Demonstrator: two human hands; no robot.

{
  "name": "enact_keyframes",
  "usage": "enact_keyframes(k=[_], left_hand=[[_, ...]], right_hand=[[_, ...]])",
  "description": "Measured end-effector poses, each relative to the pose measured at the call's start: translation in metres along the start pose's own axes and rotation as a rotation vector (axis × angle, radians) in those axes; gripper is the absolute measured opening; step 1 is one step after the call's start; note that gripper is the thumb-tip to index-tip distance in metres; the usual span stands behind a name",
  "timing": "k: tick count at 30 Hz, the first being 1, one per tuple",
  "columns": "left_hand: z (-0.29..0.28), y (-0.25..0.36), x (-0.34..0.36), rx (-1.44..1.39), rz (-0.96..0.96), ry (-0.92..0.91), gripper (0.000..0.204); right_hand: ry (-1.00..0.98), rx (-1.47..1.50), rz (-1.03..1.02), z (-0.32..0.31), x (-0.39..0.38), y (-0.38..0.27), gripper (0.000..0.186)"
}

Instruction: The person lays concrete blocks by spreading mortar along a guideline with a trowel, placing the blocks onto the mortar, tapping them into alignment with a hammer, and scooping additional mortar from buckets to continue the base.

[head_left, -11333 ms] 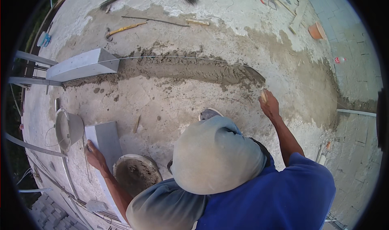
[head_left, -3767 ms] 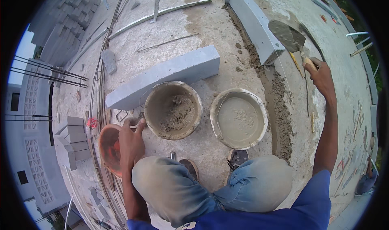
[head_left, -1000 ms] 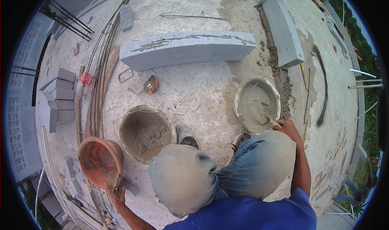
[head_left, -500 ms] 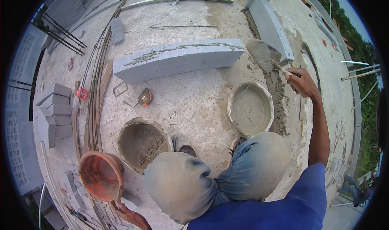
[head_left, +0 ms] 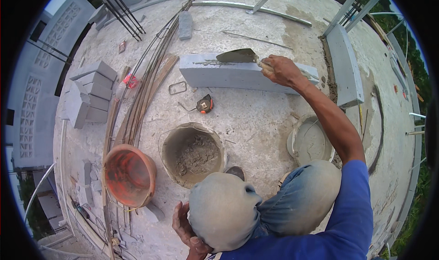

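Block [head_left: 231, 79], long and pale grey, lies across the floor [head_left: 260, 122] in the head view, beyond the buckets; its right end is near a second block [head_left: 344, 67] set towards the floor's right edge. Over its top face the right hand [head_left: 284, 71] has its fingers wrapped around the handle of a trowel [head_left: 237, 55], blade tip pointing to the block's left end; I cannot tell whether the blade touches. A thin, rough line of mortar [head_left: 211, 62] shows on that top face. Beside the left knee [head_left: 217, 214], the left hand [head_left: 185, 228] is cupped, fingers loosely bent and apart, seemingly holding nothing. Nearer the person are a bucket [head_left: 171, 145] part-filled with mix, an orange tub [head_left: 133, 170] towards the floor's left edge, a tape measure [head_left: 204, 104] and another bucket [head_left: 290, 145] to the right. The step in hand looks like spreading mortar along the block; the next stroke seems to call for a steady, shallow blade angle, keeping mortar inside the top edges.
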State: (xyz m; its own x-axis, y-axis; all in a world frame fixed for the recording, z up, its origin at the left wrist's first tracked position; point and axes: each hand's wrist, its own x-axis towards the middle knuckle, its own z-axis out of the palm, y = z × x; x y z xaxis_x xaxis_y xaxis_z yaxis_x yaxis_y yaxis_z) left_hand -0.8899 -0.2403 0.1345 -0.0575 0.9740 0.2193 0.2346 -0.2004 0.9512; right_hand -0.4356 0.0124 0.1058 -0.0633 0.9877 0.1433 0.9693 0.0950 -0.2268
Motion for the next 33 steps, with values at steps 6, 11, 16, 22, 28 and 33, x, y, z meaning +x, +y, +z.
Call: enact_keyframes(k=[6,11,16,22,28,33], left_hand=[[-0.013,-0.003,0.000,-0.076,-0.042,-0.127,0.086],[-0.021,-0.007,-0.008,-0.129,-0.175,-0.124,0.089],[-0.030,-0.022,-0.009,-0.132,-0.121,-0.147,0.091],[-0.034,-0.013,-0.011,-0.126,-0.142,-0.103,0.094],[-0.023,-0.004,0.009,-0.137,-0.236,-0.160,0.095],[-0.028,-0.019,0.005,-0.083,-0.168,-0.292,0.095]], right_hand=[[0.094,0.046,-0.023,0.054,0.041,-0.087,0.027],[0.275,0.022,-0.004,0.129,0.042,-0.115,0.027],[0.288,-0.156,-0.013,0.195,0.056,-0.104,0.024],[0.235,-0.262,0.124,0.184,0.000,-0.069,0.014],[0.226,0.182,0.199,0.133,-0.082,-0.076,0.021],[0.067,1.446,0.656,0.080,-0.053,-0.070,0.030]])
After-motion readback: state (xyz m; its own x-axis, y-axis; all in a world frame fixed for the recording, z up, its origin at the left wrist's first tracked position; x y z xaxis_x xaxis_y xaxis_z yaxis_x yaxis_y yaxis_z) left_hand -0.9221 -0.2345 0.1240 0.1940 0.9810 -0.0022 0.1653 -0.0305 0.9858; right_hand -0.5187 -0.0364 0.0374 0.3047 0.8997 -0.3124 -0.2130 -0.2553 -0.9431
